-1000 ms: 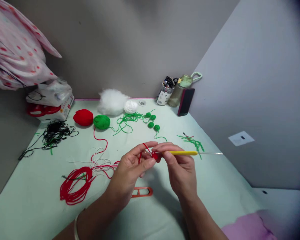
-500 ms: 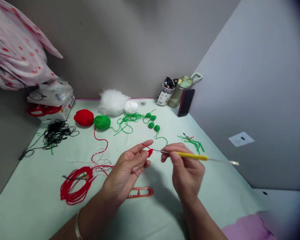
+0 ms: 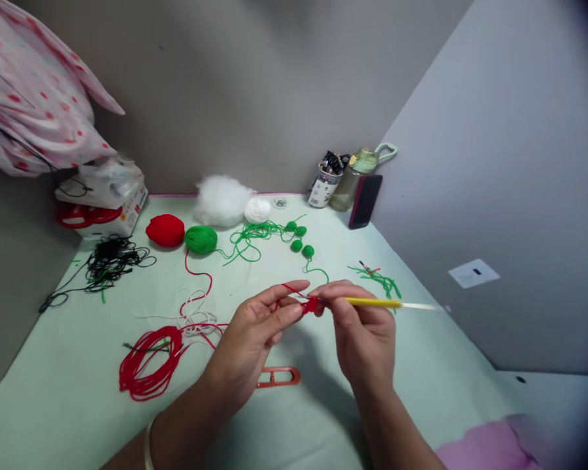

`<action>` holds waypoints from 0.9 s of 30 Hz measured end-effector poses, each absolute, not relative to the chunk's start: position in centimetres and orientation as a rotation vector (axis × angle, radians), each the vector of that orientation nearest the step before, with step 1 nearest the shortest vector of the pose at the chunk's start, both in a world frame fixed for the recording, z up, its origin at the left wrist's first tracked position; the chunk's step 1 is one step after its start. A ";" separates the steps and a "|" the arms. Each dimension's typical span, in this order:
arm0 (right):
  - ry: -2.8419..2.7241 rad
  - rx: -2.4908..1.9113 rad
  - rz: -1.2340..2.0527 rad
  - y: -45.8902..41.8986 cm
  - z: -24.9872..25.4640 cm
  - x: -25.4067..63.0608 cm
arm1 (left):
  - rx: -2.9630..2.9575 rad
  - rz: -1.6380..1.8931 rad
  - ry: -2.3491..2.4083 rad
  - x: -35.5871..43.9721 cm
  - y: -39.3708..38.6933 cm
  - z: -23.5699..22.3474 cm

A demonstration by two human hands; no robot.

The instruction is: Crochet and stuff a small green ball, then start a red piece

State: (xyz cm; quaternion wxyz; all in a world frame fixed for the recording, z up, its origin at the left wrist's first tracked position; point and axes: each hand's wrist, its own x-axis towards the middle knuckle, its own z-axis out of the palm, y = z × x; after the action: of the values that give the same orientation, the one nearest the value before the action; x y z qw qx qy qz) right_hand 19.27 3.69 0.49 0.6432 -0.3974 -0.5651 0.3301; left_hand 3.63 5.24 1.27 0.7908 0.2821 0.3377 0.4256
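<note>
two bare hands meet above the middle of the pale green worktop [image 3: 421, 365]. along its far edge lie white stuffing [image 3: 221, 199], a red yarn ball [image 3: 165, 230] and a green yarn ball [image 3: 200, 239]; a jar of pens [image 3: 322, 183], a bottle [image 3: 357, 166] and a phone [image 3: 365, 200] stand at the far right corner. black yarn [image 3: 108, 259] tangles near the left edge, and a red yarn coil [image 3: 147, 362] lies toward the near left. the left hand [image 3: 255, 339] pinches a strand of red yarn [image 3: 294, 292] between thumb and forefinger. the right hand [image 3: 365, 336] has its grip closed round a yellow crochet hook [image 3: 372, 303], which lies level and points left. orange snips [image 3: 277, 376] rest on the worktop under the left wrist. between the fingertips of both hands sits a small red crochet piece [image 3: 311, 305], on the hook's tip.
</note>
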 end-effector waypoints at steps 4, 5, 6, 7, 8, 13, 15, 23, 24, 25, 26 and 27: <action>-1.308 -0.868 0.807 3.6 0.8 19.6 | 0.690 0.980 0.805 3.1 5.4 1.3; -1.381 -0.879 0.716 3.4 0.8 19.6 | 0.721 1.015 0.819 3.0 5.4 1.2; -1.478 -0.892 0.594 3.2 0.7 19.5 | 0.742 1.049 0.828 3.1 5.3 1.2; -1.594 -0.912 0.446 3.0 0.7 19.4 | 0.748 1.075 0.832 3.2 5.3 1.1; -1.717 -0.939 0.283 2.9 0.5 19.3 | 0.734 1.087 0.825 3.3 5.3 1.0; -1.912 -0.987 -0.175 2.9 0.2 19.0 | 0.453 0.946 0.651 3.6 5.2 1.4; -1.740 -0.986 0.067 3.0 0.3 19.1 | 0.385 0.866 0.598 3.4 5.3 1.7; -1.327 -0.873 0.790 3.9 0.9 18.9 | 0.548 0.932 0.656 3.6 5.1 1.7; -1.339 -0.888 0.771 3.9 0.9 18.8 | 0.590 0.930 0.677 3.7 5.0 1.6; -1.345 -0.903 0.752 3.9 0.9 18.8 | 0.631 0.932 0.706 3.7 5.0 1.5; -1.356 -0.913 0.730 3.7 0.9 18.7 | 0.665 0.934 0.737 3.7 5.0 1.3; -1.390 -0.927 0.694 3.6 0.9 18.7 | 0.684 0.943 0.764 3.7 5.0 1.3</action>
State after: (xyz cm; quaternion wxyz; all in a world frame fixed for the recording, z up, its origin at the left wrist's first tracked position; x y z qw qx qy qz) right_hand 18.72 3.59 0.88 0.6181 -0.4027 -0.6041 0.3015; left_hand 3.66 4.99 1.27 0.7670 0.3150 0.3520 0.4342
